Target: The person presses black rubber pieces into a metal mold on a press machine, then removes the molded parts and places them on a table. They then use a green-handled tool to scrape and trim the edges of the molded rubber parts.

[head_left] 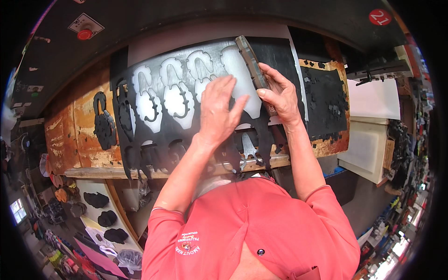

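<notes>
My right hand [282, 95] grips a long, narrow cutting die [250, 60], which stands tilted on its edge; its underside is hidden. Under it lies a black sheet [277, 53] with several shoe-part-shaped cutouts [178, 105], through which a pale surface shows. My left hand [215, 109] is over the sheet, left of the die, with thumb and fingers apart and nothing in it. Whether its fingertips touch the sheet I cannot tell. A stack of black cut pieces [105, 125] sits left of the sheet.
Overhead spans a dark machine beam [186, 16] with a red push button [85, 34]. A worn brown board [79, 135] lies beneath the sheet, black scraps [326, 102] on its right part. A pale box [361, 149] stands at right; black piles [107, 218] rest at lower left.
</notes>
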A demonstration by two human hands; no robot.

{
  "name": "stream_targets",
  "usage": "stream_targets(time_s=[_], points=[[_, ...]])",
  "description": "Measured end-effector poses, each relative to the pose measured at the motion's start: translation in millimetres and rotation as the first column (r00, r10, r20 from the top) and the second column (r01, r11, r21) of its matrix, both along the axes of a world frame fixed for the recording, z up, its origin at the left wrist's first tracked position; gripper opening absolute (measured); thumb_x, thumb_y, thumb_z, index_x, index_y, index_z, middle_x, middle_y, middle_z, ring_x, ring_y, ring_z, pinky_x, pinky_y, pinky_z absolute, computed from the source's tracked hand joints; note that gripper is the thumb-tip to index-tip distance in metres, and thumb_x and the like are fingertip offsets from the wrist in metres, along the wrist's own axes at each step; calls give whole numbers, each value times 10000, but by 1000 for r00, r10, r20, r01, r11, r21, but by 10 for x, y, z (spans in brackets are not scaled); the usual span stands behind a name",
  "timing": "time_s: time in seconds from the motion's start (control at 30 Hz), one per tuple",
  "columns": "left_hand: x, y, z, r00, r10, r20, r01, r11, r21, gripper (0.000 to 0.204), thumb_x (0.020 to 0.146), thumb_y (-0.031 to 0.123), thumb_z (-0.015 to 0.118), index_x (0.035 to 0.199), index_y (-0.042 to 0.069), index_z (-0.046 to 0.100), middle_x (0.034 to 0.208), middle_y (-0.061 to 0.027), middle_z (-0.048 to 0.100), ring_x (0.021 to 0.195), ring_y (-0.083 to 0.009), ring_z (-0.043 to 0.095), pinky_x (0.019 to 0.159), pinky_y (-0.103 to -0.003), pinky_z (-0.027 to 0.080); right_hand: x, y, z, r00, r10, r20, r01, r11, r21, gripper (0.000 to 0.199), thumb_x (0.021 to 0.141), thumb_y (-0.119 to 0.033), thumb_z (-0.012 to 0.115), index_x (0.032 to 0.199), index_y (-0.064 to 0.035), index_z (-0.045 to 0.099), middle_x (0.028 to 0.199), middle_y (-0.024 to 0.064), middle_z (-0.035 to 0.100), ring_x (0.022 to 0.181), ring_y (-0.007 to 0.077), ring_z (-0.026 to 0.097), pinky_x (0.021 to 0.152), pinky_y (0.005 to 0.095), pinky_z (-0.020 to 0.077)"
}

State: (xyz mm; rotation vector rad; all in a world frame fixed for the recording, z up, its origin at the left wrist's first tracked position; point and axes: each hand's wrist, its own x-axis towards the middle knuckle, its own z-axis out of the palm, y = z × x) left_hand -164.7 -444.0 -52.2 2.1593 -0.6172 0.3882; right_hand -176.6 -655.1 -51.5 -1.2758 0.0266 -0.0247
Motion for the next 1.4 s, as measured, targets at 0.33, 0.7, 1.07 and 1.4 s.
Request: stream_targets(time_s=[0.33, 0.7, 1.07, 1.4], points=[[-158, -535, 159, 835, -311, -454, 52, 866, -497, 474, 971, 220, 793, 1373, -4, 679, 1308, -229, 693, 954, -224, 729, 842, -357, 605, -15, -82, 152, 991, -89, -102, 109, 971, 212, 646, 897, -56, 799, 1481, 67, 553, 1306, 105, 683, 1101, 136, 666, 969, 266, 531], [-136, -377, 136, 804, -79, -589, -107, 955, -275, 324, 1088, 150, 571, 1320, -57, 662, 1153, -185, 748, 1070, -232, 697, 958, -364, 541, -37, -17, 176, 992, -69, -106, 92, 967, 236, 702, 872, -83, 818, 1515, 16, 554, 1388, 86, 643, 1216, 157, 627, 1034, 316, 524], [-152, -384, -210, 902, -75, -425, -95, 926, -365, 222, 1127, 170, 535, 1130, -16, 655, 953, -33, 660, 848, -126, 589, 764, -299, 510, 60, 39, -81, 950, -261, 172, 288, 945, -154, 763, 727, -338, 886, 1356, 39, 674, 1352, 196, 663, 1247, 283, 657, 1101, 363, 509], [-219, -625, -139, 920, 230, -317, -293, 941, -170, 412, 1152, 396, 502, 911, 64, 540, 749, 16, 492, 675, -105, 470, 607, -276, 402, 161, 127, -215, 959, -257, 122, 262, 965, -29, 771, 743, -389, 845, 1386, -5, 664, 1463, 251, 581, 1385, 370, 560, 1204, 416, 426]])
